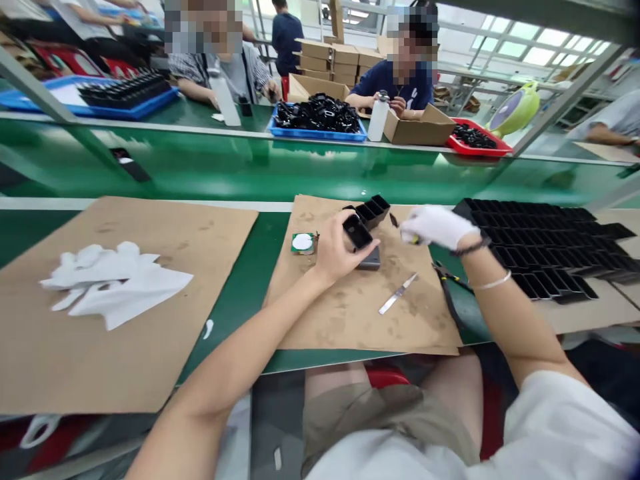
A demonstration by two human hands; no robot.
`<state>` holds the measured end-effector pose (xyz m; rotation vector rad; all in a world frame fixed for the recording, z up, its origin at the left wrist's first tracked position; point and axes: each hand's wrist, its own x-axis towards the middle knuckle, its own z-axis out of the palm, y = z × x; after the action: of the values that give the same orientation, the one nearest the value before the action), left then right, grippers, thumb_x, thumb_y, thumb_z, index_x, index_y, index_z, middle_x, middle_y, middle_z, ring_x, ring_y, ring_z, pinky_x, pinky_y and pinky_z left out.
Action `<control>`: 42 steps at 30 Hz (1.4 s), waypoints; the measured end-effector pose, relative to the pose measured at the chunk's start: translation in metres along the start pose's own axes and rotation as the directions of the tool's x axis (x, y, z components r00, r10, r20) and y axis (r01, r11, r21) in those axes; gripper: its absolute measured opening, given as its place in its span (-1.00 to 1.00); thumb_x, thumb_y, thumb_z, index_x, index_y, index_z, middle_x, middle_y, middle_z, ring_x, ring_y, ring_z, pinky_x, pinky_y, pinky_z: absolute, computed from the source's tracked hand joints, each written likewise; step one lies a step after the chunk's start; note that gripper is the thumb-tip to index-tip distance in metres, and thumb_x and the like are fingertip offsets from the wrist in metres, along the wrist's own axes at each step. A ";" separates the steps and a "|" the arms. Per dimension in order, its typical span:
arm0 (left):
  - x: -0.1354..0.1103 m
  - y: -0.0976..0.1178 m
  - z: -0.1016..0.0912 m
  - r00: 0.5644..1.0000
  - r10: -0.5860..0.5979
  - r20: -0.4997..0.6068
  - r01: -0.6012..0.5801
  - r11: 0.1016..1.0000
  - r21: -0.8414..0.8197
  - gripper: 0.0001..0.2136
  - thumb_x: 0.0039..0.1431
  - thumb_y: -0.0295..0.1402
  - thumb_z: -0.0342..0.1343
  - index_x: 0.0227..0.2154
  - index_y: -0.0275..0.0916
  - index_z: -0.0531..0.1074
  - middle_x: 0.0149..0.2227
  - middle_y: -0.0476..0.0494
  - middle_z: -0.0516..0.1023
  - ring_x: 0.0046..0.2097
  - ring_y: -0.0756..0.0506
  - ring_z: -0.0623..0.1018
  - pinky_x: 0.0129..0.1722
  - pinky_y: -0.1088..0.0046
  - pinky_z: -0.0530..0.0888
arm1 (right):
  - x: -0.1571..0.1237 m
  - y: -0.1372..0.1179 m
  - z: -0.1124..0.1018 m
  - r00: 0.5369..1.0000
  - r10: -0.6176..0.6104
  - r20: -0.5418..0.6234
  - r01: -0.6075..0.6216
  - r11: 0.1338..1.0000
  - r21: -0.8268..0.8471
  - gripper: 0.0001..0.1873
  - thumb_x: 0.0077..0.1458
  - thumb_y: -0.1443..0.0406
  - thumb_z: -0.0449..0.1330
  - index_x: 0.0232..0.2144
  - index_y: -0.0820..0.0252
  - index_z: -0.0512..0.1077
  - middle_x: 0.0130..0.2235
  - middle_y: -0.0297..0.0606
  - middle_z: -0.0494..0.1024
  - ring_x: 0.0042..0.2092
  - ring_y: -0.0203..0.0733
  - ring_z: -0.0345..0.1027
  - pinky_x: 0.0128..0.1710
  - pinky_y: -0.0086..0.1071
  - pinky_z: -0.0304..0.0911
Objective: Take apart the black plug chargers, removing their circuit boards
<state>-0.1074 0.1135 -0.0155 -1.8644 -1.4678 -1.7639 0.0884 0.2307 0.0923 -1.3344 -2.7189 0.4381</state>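
My left hand (336, 248), bare, grips a small black plastic housing (357, 231) with its open side tilted toward me. To its right, my right hand (434, 227) wears a white glove and is slightly blurred. Its fingers are pinched together around something small and dark that I cannot make out. More black housings (373, 211) stand just behind my left hand, and a grey-black case (370, 259) lies under it. A green circuit board with a white disc (302, 243) sits to the left. Metal tweezers (399, 293) lie on the cardboard sheet (320, 327).
Rows of black housings (530, 240) fill the right side. Pliers (450, 275) lie by the cardboard's right edge. White gloves (115, 277) rest on another cardboard sheet (100, 373). Across the green bench, two people sit behind a blue tray (320, 135) of black parts.
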 end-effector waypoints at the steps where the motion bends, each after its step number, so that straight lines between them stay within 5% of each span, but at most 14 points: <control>1: -0.003 0.008 0.002 0.999 0.043 0.027 -0.042 0.999 -0.021 -0.43 0.13 -0.02 0.33 0.06 -0.21 0.27 -0.02 -0.25 0.56 0.01 -0.22 0.61 0.06 0.19 0.53 | -0.023 0.006 0.013 0.997 0.073 0.010 -0.073 0.996 -0.052 -0.74 0.18 0.14 0.31 -0.36 0.25 0.55 -0.33 -0.09 0.63 -0.22 -0.02 0.57 -0.17 -0.26 0.42; 4: -0.010 0.034 0.006 0.991 0.029 0.132 -0.014 0.993 -0.113 -0.42 0.11 -0.01 0.34 0.04 -0.19 0.28 -0.05 -0.22 0.56 -0.02 -0.20 0.61 0.04 0.21 0.55 | -0.069 0.012 0.037 0.985 0.174 0.001 -0.172 0.975 -0.137 -0.69 0.16 0.13 0.29 -0.20 0.28 0.58 -0.26 0.06 0.65 -0.13 0.13 0.58 -0.13 -0.23 0.39; 8: -0.015 0.058 0.007 0.939 -0.131 0.317 0.223 0.935 -0.275 -0.33 0.06 0.02 0.37 0.10 -0.17 0.23 -0.04 -0.23 0.54 -0.05 -0.17 0.61 0.01 0.22 0.56 | -0.084 0.016 0.030 0.995 -0.023 0.092 0.033 0.994 -0.103 -0.53 0.15 0.26 0.28 0.13 0.04 0.50 0.08 -0.11 0.58 0.07 -0.01 0.50 0.07 -0.33 0.32; 11: -0.018 0.066 0.007 0.888 -0.160 0.431 0.316 0.893 -0.320 -0.32 0.02 0.01 0.40 0.07 -0.17 0.23 -0.08 -0.20 0.54 -0.09 -0.16 0.61 -0.02 0.24 0.56 | -0.074 0.020 0.027 0.969 -0.135 0.206 0.148 0.988 -0.050 -0.59 0.08 0.40 0.25 -0.01 0.04 0.60 0.01 -0.19 0.62 -0.04 -0.08 0.53 0.02 -0.37 0.34; 14: -0.018 0.069 0.006 0.873 -0.159 0.461 0.329 0.890 -0.317 -0.34 0.01 0.02 0.40 0.04 -0.17 0.23 -0.13 -0.17 0.54 -0.12 -0.14 0.61 -0.05 0.26 0.56 | -0.061 0.026 0.028 0.979 -0.110 0.172 0.112 0.994 -0.002 -0.77 0.03 0.40 0.26 -0.24 0.14 0.63 -0.16 -0.18 0.66 -0.10 -0.03 0.53 0.01 -0.29 0.35; 18: -0.012 0.074 0.000 0.888 -0.104 0.449 0.270 0.906 -0.325 -0.37 0.03 0.01 0.40 0.01 -0.16 0.24 -0.10 -0.18 0.57 -0.08 -0.14 0.61 -0.03 0.28 0.55 | -0.060 0.040 0.023 0.992 -0.124 0.037 0.114 0.972 0.207 -0.63 0.09 0.35 0.19 -0.02 0.20 0.52 -0.14 -0.16 0.66 -0.09 -0.06 0.52 0.04 -0.26 0.37; 20: -0.006 0.078 -0.005 0.892 -0.073 0.445 0.240 0.913 -0.330 -0.39 0.02 0.01 0.41 -0.01 -0.16 0.28 -0.08 -0.20 0.59 -0.06 -0.15 0.62 -0.01 0.27 0.55 | -0.071 0.045 0.022 0.989 -0.141 -0.045 0.143 0.836 0.529 -0.49 0.09 0.28 0.23 0.12 0.19 0.41 -0.13 -0.18 0.66 -0.07 -0.08 0.53 0.04 -0.23 0.40; 22: 0.000 0.082 -0.009 0.887 -0.065 0.456 0.231 0.920 -0.318 -0.40 -0.01 0.04 0.42 -0.05 -0.17 0.32 -0.08 -0.22 0.61 -0.06 -0.17 0.62 -0.01 0.25 0.56 | -0.086 0.044 0.026 0.986 -0.103 -0.131 0.166 0.537 0.827 -0.49 0.04 0.23 0.30 0.08 0.15 0.44 -0.13 -0.20 0.67 -0.04 -0.07 0.54 0.06 -0.18 0.42; 24: 0.006 0.088 -0.013 0.878 -0.073 0.473 0.241 0.922 -0.304 -0.38 -0.04 0.09 0.41 -0.06 -0.19 0.35 -0.10 -0.23 0.61 -0.06 -0.19 0.63 -0.01 0.22 0.57 | -0.106 0.036 0.031 0.978 -0.006 -0.208 0.200 0.302 0.932 -0.61 0.03 0.21 0.33 -0.05 0.10 0.53 -0.10 -0.21 0.67 -0.03 -0.05 0.56 0.05 -0.14 0.44; 26: 0.012 0.094 -0.016 0.862 -0.068 0.501 0.248 0.921 -0.300 -0.36 -0.05 0.10 0.41 -0.04 -0.20 0.37 -0.09 -0.26 0.61 -0.05 -0.21 0.63 -0.01 0.20 0.58 | -0.126 0.022 0.034 0.942 0.074 -0.329 0.304 0.233 0.924 -0.69 0.05 0.21 0.37 -0.11 0.04 0.58 -0.03 -0.23 0.66 -0.02 -0.06 0.57 0.02 -0.15 0.47; 30: 0.029 0.108 -0.023 0.834 0.051 0.550 0.137 0.946 -0.294 -0.36 -0.08 0.06 0.44 -0.01 -0.19 0.42 -0.07 -0.23 0.63 -0.04 -0.23 0.64 -0.04 0.23 0.58 | -0.164 -0.009 0.028 0.708 0.062 -0.703 0.651 0.328 0.685 -0.55 -0.06 0.36 0.48 -0.09 -0.13 0.60 0.00 -0.32 0.65 0.04 -0.05 0.55 0.08 -0.15 0.49; 33: 0.046 0.118 -0.027 0.809 0.221 0.545 -0.043 0.947 -0.320 -0.38 -0.05 0.01 0.44 0.01 -0.18 0.43 -0.08 -0.19 0.64 -0.07 -0.20 0.64 -0.07 0.28 0.55 | -0.180 -0.020 0.024 0.554 -0.054 -0.831 0.755 0.453 0.474 -0.42 -0.10 0.47 0.45 -0.03 -0.15 0.59 0.10 -0.30 0.56 0.10 -0.02 0.52 0.16 -0.13 0.47; 37: 0.065 0.128 -0.029 0.747 0.406 0.526 -0.263 0.907 -0.328 -0.44 0.04 0.01 0.36 0.01 -0.18 0.44 -0.12 -0.17 0.65 -0.14 -0.17 0.62 -0.11 0.28 0.52 | -0.188 -0.019 0.023 0.583 -0.101 -0.806 0.722 0.520 0.458 -0.47 -0.08 0.45 0.42 -0.07 -0.18 0.61 0.10 -0.30 0.55 0.07 0.00 0.55 0.13 -0.15 0.50; 42: 0.074 0.137 -0.031 0.688 0.453 0.567 -0.328 0.891 -0.313 -0.49 0.09 -0.01 0.30 0.02 -0.18 0.44 -0.11 -0.17 0.66 -0.16 -0.16 0.60 -0.13 0.28 0.50 | -0.194 -0.016 0.018 0.605 -0.135 -0.784 0.709 0.541 0.453 -0.49 -0.05 0.43 0.39 -0.08 -0.22 0.62 0.10 -0.31 0.56 0.06 -0.02 0.56 0.08 -0.18 0.54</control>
<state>-0.0420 0.0614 0.1196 -2.8022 -0.9264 -1.1427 0.1923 0.0657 0.0896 -0.3540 -1.7760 0.7146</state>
